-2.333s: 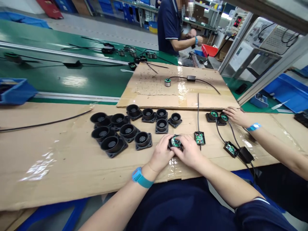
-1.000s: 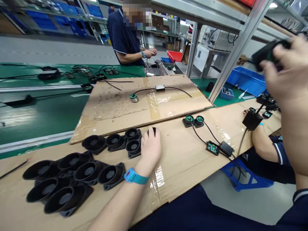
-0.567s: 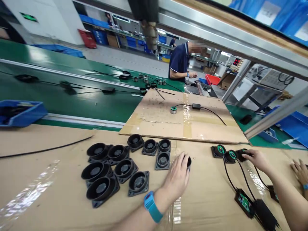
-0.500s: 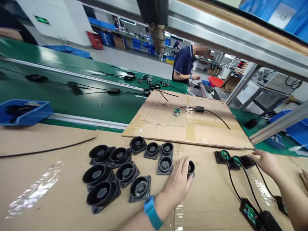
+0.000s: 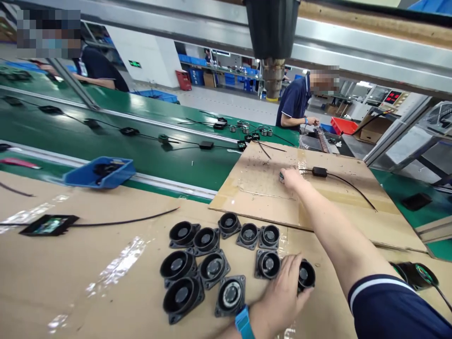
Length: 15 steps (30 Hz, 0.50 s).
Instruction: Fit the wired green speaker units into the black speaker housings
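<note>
Brown cardboard panel (image 5: 251, 182) lies on the far side of the work area, with the cardboard-covered tabletop (image 5: 134, 301) along its near edge. Ten black housings (image 5: 213, 267) stand on that tabletop, in front of the panel and toward its left, mouths up and square flanges down. The attitude appears chosen for steadiness and for clear access to the hollow interiors; the close grouping probably keeps them within easy reach. One further unit, the held housing (image 5: 306, 274), is in front of the panel's near edge, just right of the group; its separation suggests it is singled out for handling. On the panel lies a black box (image 5: 319, 172), its cable (image 5: 349, 181) trailing toward the panel's right side. The motor (image 5: 281, 177), small and round, is at the panel's left half, mostly covered. Left of the panel stands a blue bin (image 5: 116, 179). Grip, left hand (image 5: 284, 294): fingers and thumb are spread about as wide as the held housing and grasp it from the side, leaving its mouth uncovered, presumably to steady it. Whether it is lifted cannot be told. Grip, right hand (image 5: 292, 180): extended over the panel, fingers curled down at the motor and apparently touching it; the hand itself hides whether they are closed around it or merely resting there.
</note>
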Tool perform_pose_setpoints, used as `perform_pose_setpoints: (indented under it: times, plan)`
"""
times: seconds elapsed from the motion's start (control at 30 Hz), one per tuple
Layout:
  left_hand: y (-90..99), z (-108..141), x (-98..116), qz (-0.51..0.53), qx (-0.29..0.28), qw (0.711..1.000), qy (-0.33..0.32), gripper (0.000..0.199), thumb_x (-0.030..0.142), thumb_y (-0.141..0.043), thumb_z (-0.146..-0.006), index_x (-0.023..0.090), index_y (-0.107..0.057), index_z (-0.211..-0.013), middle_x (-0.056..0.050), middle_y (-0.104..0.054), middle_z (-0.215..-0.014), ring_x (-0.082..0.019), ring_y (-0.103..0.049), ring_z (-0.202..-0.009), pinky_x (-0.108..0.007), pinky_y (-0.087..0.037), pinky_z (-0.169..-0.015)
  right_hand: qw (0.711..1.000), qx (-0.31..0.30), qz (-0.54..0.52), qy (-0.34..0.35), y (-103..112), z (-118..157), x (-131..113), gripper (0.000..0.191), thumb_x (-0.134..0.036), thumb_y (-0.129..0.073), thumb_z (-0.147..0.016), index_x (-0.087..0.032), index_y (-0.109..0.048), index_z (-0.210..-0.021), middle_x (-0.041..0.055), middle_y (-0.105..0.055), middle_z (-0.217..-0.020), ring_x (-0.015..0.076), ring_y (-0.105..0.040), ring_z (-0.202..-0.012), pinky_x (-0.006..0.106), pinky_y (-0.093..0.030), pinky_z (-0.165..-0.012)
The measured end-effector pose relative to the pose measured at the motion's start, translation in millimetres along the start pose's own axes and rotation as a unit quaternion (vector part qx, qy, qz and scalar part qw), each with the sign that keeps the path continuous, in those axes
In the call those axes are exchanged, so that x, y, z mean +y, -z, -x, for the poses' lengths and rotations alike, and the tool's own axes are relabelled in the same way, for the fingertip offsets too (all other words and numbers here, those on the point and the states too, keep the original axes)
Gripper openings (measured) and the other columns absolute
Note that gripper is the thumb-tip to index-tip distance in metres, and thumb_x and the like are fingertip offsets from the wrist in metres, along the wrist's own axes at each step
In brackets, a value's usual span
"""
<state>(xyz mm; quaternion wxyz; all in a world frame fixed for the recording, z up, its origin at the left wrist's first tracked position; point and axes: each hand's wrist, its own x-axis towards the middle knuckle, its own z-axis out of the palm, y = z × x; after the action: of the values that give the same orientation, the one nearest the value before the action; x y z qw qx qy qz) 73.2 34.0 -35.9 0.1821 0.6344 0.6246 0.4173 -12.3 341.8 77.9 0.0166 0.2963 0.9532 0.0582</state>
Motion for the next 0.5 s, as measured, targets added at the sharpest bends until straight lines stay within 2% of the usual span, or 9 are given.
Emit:
perform_pose_setpoints:
  times: [0.1, 0.17, 0.23, 0.27, 0.3, 0.37, 0.43, 0.5]
  plan:
    - [1.5, -3.9, 1.2, -0.001, 0.009, 1.000, -0.004, 0.070, 0.026, -0.073, -0.085, 0.012, -0.040, -0.145, -0.022, -0.057, -0.137, -0.035, -0.054, -0.131, -0.055, -0.050, -0.111, 0.999, -0.015, -0.020, -0.020, 1.3, 27.4, 7.8, 0.035, -0.029, -0.071, -0.085, -0.008, -0.067, -0.112, 0.0222, -0.070, -0.111, 0.0340, -0.062, -0.111, 0.042, -0.042, -0.099]
    - [0.8, -5.2, 0.3, 0.005, 0.012, 1.000, -0.025, 0.065, 0.023, -0.068, -0.088, 0.010, -0.039, -0.144, -0.023, -0.054, -0.140, -0.035, -0.051, -0.135, -0.056, -0.047, -0.113, 0.998, 0.001, -0.058, -0.036, 2.6, 67.8, 17.7, 0.039, -0.039, -0.069, -0.087, -0.012, -0.065, -0.115, 0.0175, -0.070, -0.114, 0.0311, -0.063, -0.110, 0.038, -0.045, -0.096]
    - [-1.5, -6.1, -2.0, 0.018, 0.021, 0.999, -0.035, 0.059, 0.021, -0.064, -0.090, 0.009, -0.040, -0.143, -0.023, -0.054, -0.140, -0.034, -0.051, -0.134, -0.055, -0.046, -0.113, 0.982, 0.067, -0.170, -0.049, 6.1, 121.8, 24.1, 0.044, -0.045, -0.070, -0.087, -0.015, -0.064, -0.118, 0.0113, -0.072, -0.111, 0.0266, -0.065, -0.105, 0.036, -0.048, -0.093]
    - [-2.4, -6.6, -2.9, 0.028, 0.028, 0.999, -0.034, 0.057, 0.021, -0.063, -0.090, 0.010, -0.042, -0.141, -0.022, -0.056, -0.138, -0.033, -0.054, -0.132, -0.054, -0.047, -0.112, 0.959, 0.117, -0.250, -0.057, 9.5, 152.1, 23.8, 0.046, -0.047, -0.072, -0.085, -0.016, -0.064, -0.119, 0.0089, -0.072, -0.108, 0.0246, -0.066, -0.102, 0.035, -0.050, -0.092]
    - [-2.8, -7.0, -3.2, 0.039, 0.038, 0.998, -0.029, 0.054, 0.022, -0.064, -0.090, 0.011, -0.044, -0.139, -0.021, -0.058, -0.134, -0.032, -0.056, -0.128, -0.053, -0.048, -0.111, 0.925, 0.168, -0.335, -0.066, 13.8, 183.2, 20.5, 0.048, -0.047, -0.075, -0.083, -0.017, -0.064, -0.118, 0.0072, -0.073, -0.105, 0.0231, -0.068, -0.099, 0.036, -0.052, -0.090]
    - [-1.3, -7.5, -1.6, 0.057, 0.071, 0.996, -0.016, 0.051, 0.025, -0.068, -0.089, 0.014, -0.047, -0.135, -0.017, -0.061, -0.129, -0.029, -0.060, -0.123, -0.050, -0.050, -0.108, 0.844, 0.242, -0.470, -0.092, 23.3, 243.2, 5.7, 0.049, -0.046, -0.079, -0.080, -0.017, -0.064, -0.117, 0.0063, -0.073, -0.103, 0.0211, -0.069, -0.095, 0.036, -0.056, -0.087]
    - [2.0, -7.1, 2.5, 0.064, 0.107, 0.992, -0.008, 0.051, 0.027, -0.070, -0.088, 0.016, -0.048, -0.133, -0.015, -0.062, -0.128, -0.028, -0.060, -0.122, -0.048, -0.050, -0.108, 0.772, 0.281, -0.557, -0.123, 29.0, 293.4, -15.5, 0.050, -0.043, -0.083, -0.077, -0.018, -0.064, -0.116, 0.0068, -0.073, -0.103, 0.0198, -0.070, -0.092, 0.036, -0.059, -0.084]
    - [4.6, -5.9, 7.0, 0.059, 0.129, 0.990, -0.011, 0.051, 0.026, -0.071, -0.087, 0.017, -0.049, -0.133, -0.014, -0.062, -0.129, -0.027, -0.060, -0.124, -0.047, -0.049, -0.109, 0.714, 0.302, -0.614, -0.147, 26.7, 328.4, -35.9, 0.054, -0.039, -0.086, -0.075, -0.020, -0.063, -0.120, 0.0066, -0.073, -0.104, 0.0189, -0.071, -0.089, 0.036, -0.061, -0.081]
